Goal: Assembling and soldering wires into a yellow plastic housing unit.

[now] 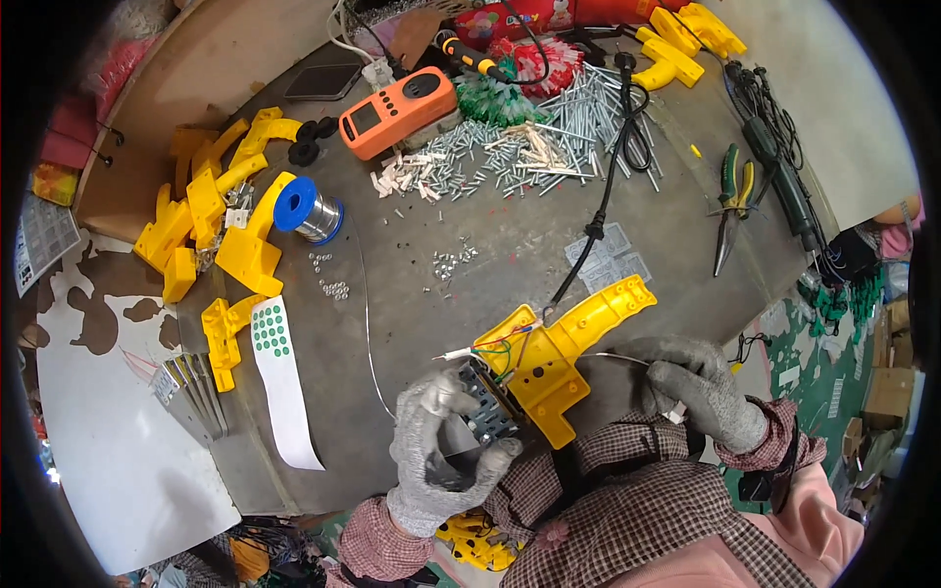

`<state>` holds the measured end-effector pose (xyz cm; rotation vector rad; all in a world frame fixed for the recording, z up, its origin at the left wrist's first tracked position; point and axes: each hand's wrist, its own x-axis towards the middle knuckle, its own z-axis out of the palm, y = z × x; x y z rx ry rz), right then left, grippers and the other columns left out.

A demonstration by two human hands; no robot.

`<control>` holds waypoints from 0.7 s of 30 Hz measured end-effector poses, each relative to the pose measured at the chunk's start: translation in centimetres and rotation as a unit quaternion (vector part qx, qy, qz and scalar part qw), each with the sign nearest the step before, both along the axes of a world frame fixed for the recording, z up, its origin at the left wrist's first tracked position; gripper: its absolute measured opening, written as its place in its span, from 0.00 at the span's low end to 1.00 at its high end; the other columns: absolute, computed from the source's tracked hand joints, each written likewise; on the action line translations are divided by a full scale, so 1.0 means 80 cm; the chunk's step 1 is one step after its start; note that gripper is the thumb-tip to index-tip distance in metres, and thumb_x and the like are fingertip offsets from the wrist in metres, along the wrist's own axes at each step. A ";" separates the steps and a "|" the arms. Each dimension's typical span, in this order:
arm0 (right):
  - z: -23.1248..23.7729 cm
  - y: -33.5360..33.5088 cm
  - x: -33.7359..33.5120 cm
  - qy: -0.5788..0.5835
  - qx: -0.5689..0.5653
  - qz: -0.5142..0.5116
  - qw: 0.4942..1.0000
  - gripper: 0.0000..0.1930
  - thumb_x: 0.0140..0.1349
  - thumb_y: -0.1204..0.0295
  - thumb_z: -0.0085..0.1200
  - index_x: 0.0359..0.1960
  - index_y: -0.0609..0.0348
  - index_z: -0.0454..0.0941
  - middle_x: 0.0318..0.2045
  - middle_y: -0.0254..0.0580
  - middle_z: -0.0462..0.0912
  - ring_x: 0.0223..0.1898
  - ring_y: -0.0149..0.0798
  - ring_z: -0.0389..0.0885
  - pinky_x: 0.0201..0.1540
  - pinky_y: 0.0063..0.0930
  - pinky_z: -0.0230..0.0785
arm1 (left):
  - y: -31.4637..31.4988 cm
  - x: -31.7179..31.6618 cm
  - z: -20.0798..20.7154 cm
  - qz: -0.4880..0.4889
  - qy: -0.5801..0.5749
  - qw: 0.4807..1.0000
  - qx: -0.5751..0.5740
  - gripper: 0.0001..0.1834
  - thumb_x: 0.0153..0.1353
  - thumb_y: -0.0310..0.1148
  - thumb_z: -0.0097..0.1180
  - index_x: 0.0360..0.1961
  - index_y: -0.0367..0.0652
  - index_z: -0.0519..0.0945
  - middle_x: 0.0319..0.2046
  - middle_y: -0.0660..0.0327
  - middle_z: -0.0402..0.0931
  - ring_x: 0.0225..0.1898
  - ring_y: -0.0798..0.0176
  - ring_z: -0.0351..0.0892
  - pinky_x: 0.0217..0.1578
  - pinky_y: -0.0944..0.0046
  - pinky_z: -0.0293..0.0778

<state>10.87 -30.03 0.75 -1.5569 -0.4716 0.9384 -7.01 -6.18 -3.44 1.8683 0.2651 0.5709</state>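
Observation:
My left hand (436,441), in a grey knit glove, curls its fingers round a dark block-shaped component (487,404) with metal parts along its face. Right beside that block lies a yellow plastic housing half (544,377), its hollow side up. Red, green and blue wires (508,351) run at its upper left corner, and a black power cord (578,269) leads up from there. My right hand (701,382), gloved too, is closed round a thin white wire (618,357) reaching toward the housing; a small white piece (674,414) shows at the fingers.
A solder spool (314,214), yellow housings (211,216) and a sticker strip (284,382) lie left. Farther back are an orange meter (397,113) and heaped screws (549,137). Pliers (729,201) and a dark corded tool (784,191) are right. Loose nuts (453,260) lie mid-table.

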 end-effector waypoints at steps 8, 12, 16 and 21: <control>0.001 0.014 -0.011 0.161 -0.058 0.112 0.979 0.17 0.73 0.73 0.47 0.61 0.65 0.75 0.42 0.40 0.82 0.37 0.26 0.80 0.40 0.20 0.74 | 0.018 -0.002 0.016 -0.103 0.046 0.985 0.133 0.43 0.52 0.50 0.73 0.64 0.39 0.72 0.42 0.52 0.80 0.52 0.41 0.76 0.60 0.43 0.68; -0.027 0.006 0.005 0.097 -0.017 0.153 0.983 0.16 0.70 0.75 0.47 0.56 0.65 0.78 0.41 0.47 0.84 0.35 0.33 0.84 0.40 0.26 0.77 | 0.020 0.005 -0.001 -0.171 0.059 0.958 0.224 0.42 0.52 0.62 0.66 0.58 0.41 0.76 0.46 0.49 0.80 0.60 0.39 0.71 0.66 0.37 0.57; 0.005 0.056 0.004 -0.250 -0.060 0.203 0.945 0.18 0.69 0.74 0.49 0.58 0.67 0.76 0.28 0.43 0.82 0.29 0.35 0.85 0.32 0.30 0.76 | 0.005 0.023 0.021 -0.162 0.073 0.981 0.082 0.48 0.50 0.66 0.64 0.64 0.43 0.73 0.51 0.49 0.79 0.61 0.41 0.69 0.65 0.37 0.58; 0.017 0.054 -0.055 -0.441 -0.130 0.267 0.847 0.16 0.58 0.69 0.58 0.48 0.59 0.78 0.31 0.49 0.82 0.31 0.50 0.84 0.34 0.41 0.78 | 0.004 0.028 0.027 -0.130 0.115 0.934 0.314 0.51 0.46 0.67 0.67 0.66 0.46 0.72 0.50 0.50 0.76 0.58 0.42 0.70 0.62 0.40 0.61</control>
